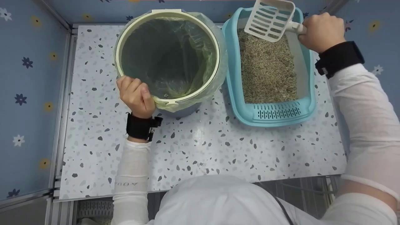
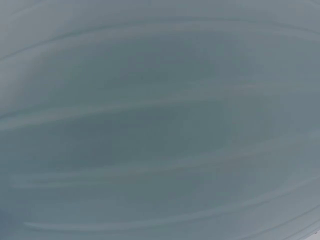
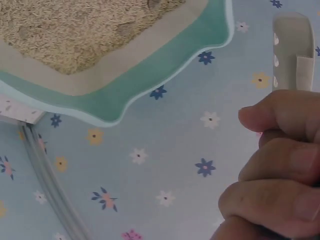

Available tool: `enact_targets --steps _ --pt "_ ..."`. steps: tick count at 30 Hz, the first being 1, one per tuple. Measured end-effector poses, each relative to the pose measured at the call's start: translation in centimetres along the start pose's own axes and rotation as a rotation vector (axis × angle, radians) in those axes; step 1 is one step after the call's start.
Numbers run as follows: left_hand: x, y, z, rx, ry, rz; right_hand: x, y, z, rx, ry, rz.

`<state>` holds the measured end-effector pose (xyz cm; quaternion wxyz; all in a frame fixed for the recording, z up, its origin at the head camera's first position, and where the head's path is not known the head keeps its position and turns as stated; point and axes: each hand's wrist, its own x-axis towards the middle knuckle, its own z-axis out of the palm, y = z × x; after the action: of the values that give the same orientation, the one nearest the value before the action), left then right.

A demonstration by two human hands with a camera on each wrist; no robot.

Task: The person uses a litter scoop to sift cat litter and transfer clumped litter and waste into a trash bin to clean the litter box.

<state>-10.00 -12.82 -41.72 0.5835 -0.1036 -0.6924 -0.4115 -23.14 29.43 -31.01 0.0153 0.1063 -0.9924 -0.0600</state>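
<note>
In the head view my left hand point(image 1: 136, 97) grips the near-left rim of a round trash bin point(image 1: 119, 59), fingers curled over the edge. A thin yellow-green bag point(image 1: 204, 50) lines the bin and folds out over the rim. The left wrist view is filled by a blurred, ribbed grey-blue surface. My right hand point(image 1: 325, 32) is curled round the handle of a white slotted litter scoop point(image 1: 271, 20). The scoop's head is over the far end of a turquoise litter box point(image 1: 232, 81) of tan granular litter point(image 1: 268, 68). In the right wrist view, the scoop point(image 3: 292, 45) appears edge-on above my fist.
Bin and litter box stand side by side on a white speckled table point(image 1: 200, 150). Blue flowered panels point(image 1: 28, 93) enclose its back and sides. Below the near edge at left is a grey perforated container point(image 1: 95, 208).
</note>
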Motion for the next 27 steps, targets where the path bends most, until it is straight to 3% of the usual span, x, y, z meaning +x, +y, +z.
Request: enact_targets --steps 16,23,27 --pt "0.0 0.0 0.0 -0.003 -0.003 0.002 -0.9 2.7 7.5 0.063 -0.473 0.125" --pt "0.1 0.2 0.1 -0.008 -0.007 -0.004 -2.0 2.8 10.6 0.057 -0.599 0.141" --pt "0.1 0.3 0.1 -0.003 -0.007 -0.013 -2.6 2.6 11.3 0.062 -0.680 0.120"
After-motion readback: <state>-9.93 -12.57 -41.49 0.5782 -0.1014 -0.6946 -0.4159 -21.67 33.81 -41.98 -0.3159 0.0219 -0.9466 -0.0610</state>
